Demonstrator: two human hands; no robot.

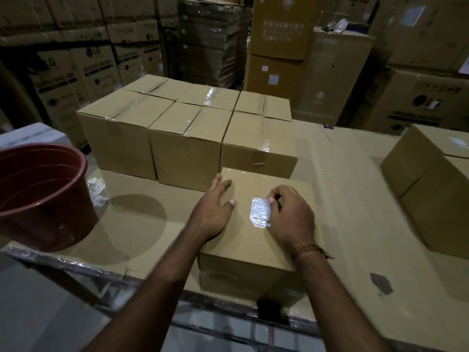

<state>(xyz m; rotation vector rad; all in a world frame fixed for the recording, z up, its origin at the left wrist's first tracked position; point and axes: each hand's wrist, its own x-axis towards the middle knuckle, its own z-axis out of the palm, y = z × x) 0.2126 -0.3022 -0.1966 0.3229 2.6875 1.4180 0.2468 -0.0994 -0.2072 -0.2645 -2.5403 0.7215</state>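
Note:
A closed cardboard box [250,246] stands at the near edge of the cardboard-covered table [337,189]. A shiny white label [259,212] lies on the box's top. My left hand [214,210] rests flat on the top's left side, fingers straight and spread. My right hand [289,214] has its fingers curled at the label's right edge, thumb and fingertips touching it. A beaded bracelet sits on my right wrist.
Several taped cardboard boxes [187,128] stand in two rows just behind. A red-brown plastic bucket [43,194] sits at the left. Another box [431,179] stands at the right edge. Tall stacked cartons [279,47] fill the background.

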